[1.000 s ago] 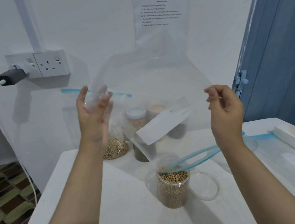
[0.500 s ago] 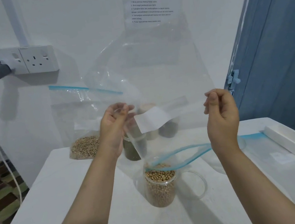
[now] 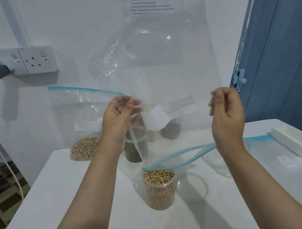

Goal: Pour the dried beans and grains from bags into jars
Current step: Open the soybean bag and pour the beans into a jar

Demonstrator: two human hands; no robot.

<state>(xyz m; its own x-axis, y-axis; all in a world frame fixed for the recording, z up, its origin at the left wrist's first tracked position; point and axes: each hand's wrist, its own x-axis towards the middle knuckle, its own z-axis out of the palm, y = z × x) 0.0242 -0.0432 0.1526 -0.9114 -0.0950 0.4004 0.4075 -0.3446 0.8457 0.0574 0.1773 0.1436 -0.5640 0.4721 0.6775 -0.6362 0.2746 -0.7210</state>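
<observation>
Both the left hand [image 3: 118, 122] and right hand [image 3: 225, 110] pinch the upturned clear bag [image 3: 159, 65] (empty, blue zip mouth hanging down) over the bean-filled jar [image 3: 159, 187] on the worktop [image 3: 62, 201].

Two bare arms come up from the bottom of the picture. No sleeves cover them, all the way down to the picture's edge. The left hand [image 3: 118, 122] and the right hand [image 3: 226, 112] are bare too. No rings, watch or gloves show on them. The nails that can be seen are short and plain, with no paint.
</observation>
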